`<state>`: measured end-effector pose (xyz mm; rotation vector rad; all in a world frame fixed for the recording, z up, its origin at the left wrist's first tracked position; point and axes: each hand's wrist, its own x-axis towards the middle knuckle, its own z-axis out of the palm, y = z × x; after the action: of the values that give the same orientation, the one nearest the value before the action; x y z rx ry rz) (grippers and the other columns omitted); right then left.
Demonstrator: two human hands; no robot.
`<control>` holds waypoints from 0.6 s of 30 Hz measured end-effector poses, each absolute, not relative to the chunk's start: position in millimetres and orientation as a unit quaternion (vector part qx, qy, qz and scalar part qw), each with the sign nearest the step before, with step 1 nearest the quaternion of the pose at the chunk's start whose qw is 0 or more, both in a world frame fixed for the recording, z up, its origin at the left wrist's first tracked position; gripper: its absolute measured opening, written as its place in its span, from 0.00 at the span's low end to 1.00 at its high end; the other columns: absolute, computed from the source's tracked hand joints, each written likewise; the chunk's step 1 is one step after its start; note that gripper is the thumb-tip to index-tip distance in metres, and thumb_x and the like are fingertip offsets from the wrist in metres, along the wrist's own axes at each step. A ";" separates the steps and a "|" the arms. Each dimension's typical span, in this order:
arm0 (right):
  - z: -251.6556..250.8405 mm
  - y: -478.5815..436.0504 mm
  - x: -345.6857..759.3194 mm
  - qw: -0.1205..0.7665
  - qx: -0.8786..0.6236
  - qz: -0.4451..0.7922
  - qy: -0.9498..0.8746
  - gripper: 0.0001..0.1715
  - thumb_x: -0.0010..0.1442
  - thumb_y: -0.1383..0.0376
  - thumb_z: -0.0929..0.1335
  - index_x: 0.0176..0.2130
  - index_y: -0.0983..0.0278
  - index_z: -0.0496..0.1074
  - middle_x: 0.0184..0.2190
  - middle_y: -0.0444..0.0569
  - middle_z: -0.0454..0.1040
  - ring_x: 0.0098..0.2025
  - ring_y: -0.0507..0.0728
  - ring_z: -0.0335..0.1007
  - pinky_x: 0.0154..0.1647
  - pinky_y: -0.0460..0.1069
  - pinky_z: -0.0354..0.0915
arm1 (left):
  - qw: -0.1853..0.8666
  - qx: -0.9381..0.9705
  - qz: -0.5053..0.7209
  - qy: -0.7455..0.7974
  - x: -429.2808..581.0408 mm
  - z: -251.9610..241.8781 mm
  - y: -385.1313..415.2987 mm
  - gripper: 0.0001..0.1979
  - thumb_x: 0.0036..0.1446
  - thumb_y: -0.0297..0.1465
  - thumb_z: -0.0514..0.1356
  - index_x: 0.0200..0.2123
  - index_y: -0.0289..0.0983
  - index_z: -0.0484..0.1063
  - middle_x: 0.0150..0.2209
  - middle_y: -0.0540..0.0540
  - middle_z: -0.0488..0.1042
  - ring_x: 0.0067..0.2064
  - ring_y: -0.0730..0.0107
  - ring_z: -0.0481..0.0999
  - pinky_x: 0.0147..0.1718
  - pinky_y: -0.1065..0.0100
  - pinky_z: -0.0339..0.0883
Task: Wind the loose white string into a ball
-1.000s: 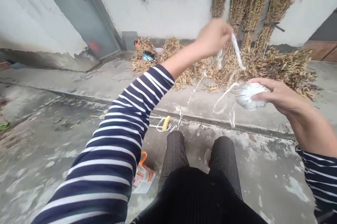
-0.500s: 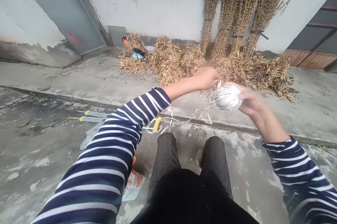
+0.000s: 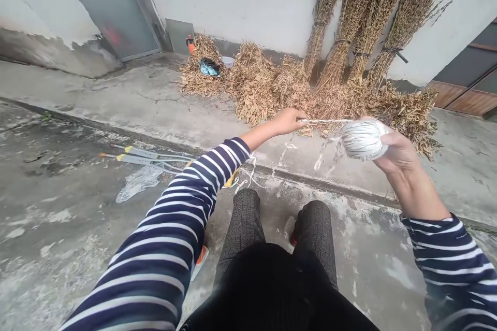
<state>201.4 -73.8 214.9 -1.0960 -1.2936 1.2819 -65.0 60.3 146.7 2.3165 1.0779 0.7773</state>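
Note:
My right hand (image 3: 396, 150) is closed around a white ball of plastic twine (image 3: 360, 139), held out in front of me at chest height. A taut strand of the twine (image 3: 322, 121) runs left from the ball to my left hand (image 3: 288, 119), which pinches it with closed fingers. Looser loops of twine (image 3: 285, 152) hang down below the two hands toward the concrete. Both sleeves are navy with white stripes. My knees in dark trousers sit below the hands.
Dried plant stalks (image 3: 267, 82) lie piled on the concrete, with tied bundles (image 3: 361, 25) leaning on the white wall. Long-handled shears with yellow grips (image 3: 143, 154) and a plastic sheet (image 3: 137, 182) lie at the left. A grey door (image 3: 112, 4) stands at the back left.
My left hand dropped from high above the ball to beside it, then drew away to the left, pulling a strand taut. The ball stayed in my right hand.

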 end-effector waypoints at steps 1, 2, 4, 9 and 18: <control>221.0 -77.0 201.4 0.499 -0.451 0.519 -0.528 0.33 0.32 0.62 0.70 0.44 0.57 0.75 0.47 0.54 0.81 0.53 0.74 0.77 0.46 0.65 0.76 | 0.246 0.829 0.280 0.417 -71.2 136.3 63.8 0.08 0.61 0.29 0.61 0.31 0.37 0.79 0.23 0.51 0.70 0.25 0.72 0.60 0.31 0.67 0.52; 227.1 -80.5 201.4 0.514 -0.451 0.511 -0.521 0.34 0.31 0.63 0.70 0.44 0.57 0.75 0.48 0.55 0.81 0.55 0.76 0.76 0.47 0.65 0.75 | 0.256 0.814 0.276 0.442 -77.4 125.1 66.6 0.08 0.61 0.29 0.61 0.32 0.37 0.80 0.24 0.51 0.71 0.26 0.72 0.62 0.31 0.67 0.54; 239.0 -87.7 202.2 0.547 -0.448 0.494 -0.505 0.36 0.30 0.64 0.69 0.44 0.56 0.76 0.51 0.55 0.81 0.57 0.78 0.75 0.47 0.66 0.75 | 0.284 0.779 0.272 0.488 -89.9 101.2 70.0 0.08 0.62 0.30 0.61 0.32 0.36 0.79 0.27 0.50 0.75 0.29 0.71 0.67 0.34 0.67 0.59; 259.7 -96.7 208.5 0.595 -0.442 0.470 -0.479 0.37 0.28 0.68 0.68 0.44 0.56 0.77 0.47 0.54 0.83 0.54 0.76 0.78 0.50 0.67 0.76 | 0.316 0.712 0.269 0.567 -132.3 48.4 71.6 0.11 0.64 0.34 0.62 0.30 0.36 0.77 0.33 0.47 0.80 0.35 0.67 0.74 0.40 0.66 0.66; 266.4 -96.0 209.0 0.642 -0.369 0.433 -0.515 0.29 0.30 0.68 0.68 0.37 0.56 0.80 0.30 0.44 0.81 0.29 0.59 0.75 0.40 0.59 0.77 | 0.214 0.637 0.253 0.696 -230.8 25.7 76.1 0.15 0.65 0.36 0.56 0.37 0.35 0.81 0.36 0.41 0.82 0.41 0.57 0.78 0.42 0.63 0.68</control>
<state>209.0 -96.0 266.4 -0.8415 -1.1732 0.9865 -230.8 76.1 25.7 1.7691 1.9303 0.7029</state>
